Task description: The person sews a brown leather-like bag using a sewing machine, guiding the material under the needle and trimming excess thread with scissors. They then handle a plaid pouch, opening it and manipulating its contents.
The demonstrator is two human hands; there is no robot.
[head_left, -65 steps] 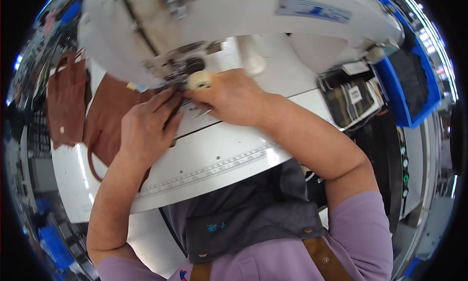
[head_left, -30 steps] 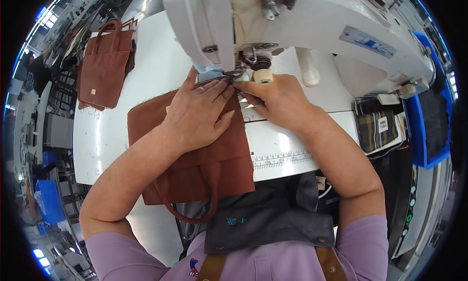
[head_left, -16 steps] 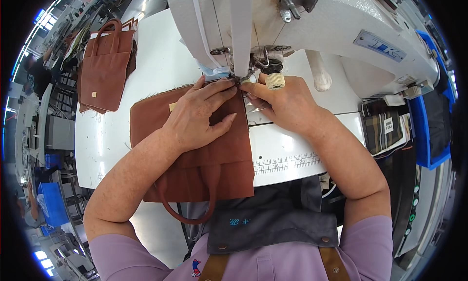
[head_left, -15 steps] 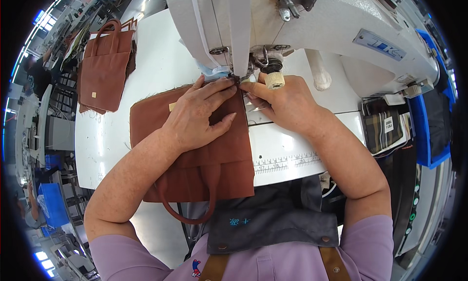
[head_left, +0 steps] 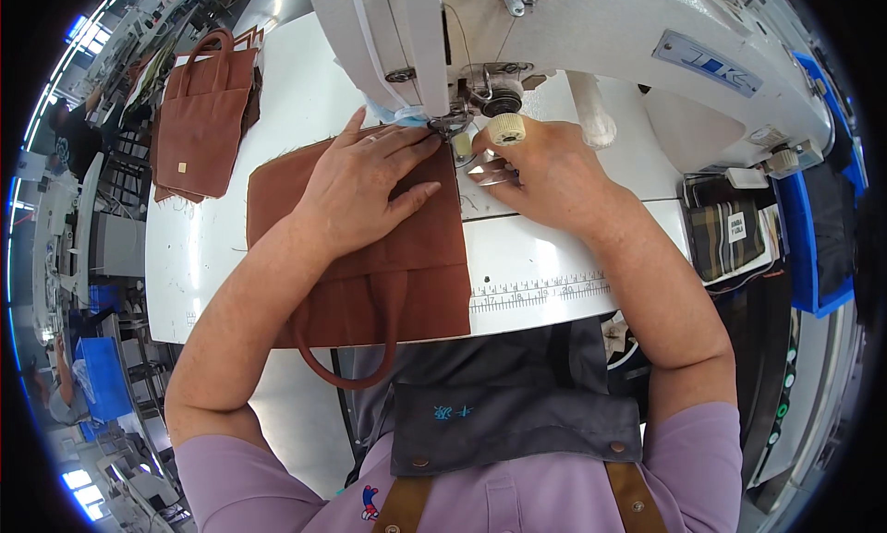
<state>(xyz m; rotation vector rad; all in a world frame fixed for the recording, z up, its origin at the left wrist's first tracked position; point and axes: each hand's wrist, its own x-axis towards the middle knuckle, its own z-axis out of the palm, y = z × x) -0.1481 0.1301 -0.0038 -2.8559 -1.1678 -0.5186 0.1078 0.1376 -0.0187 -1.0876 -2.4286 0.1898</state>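
Observation:
A brown bag [head_left: 425, 247] lies flat under the sewing machine [head_left: 573, 30], its looped handles hanging over the table's front edge. My left hand [head_left: 365, 182] rests on it with fingers extended and thumb apart, fingertips beside the presser foot [head_left: 449, 127]. Just right of the bag's edge, my right hand [head_left: 554, 177] has curled fingers around a small shiny metal tool [head_left: 492, 171], partly hidden by the hand. A cream knob [head_left: 506, 128] on the machine sits just above that hand.
Several brown bags [head_left: 199, 136] are stacked at the white table's [head_left: 185, 265] left. Dark plaid fabric [head_left: 725, 237] and a blue bin [head_left: 804, 284] with dark material stand at the right. Co-workers [head_left: 72, 131] and workstations appear along the far left.
Over two seconds, the bag has shifted to lie squarely beneath my left hand. In the last half second, my right fingers have moved slightly away from the bag's edge, showing more metal tool.

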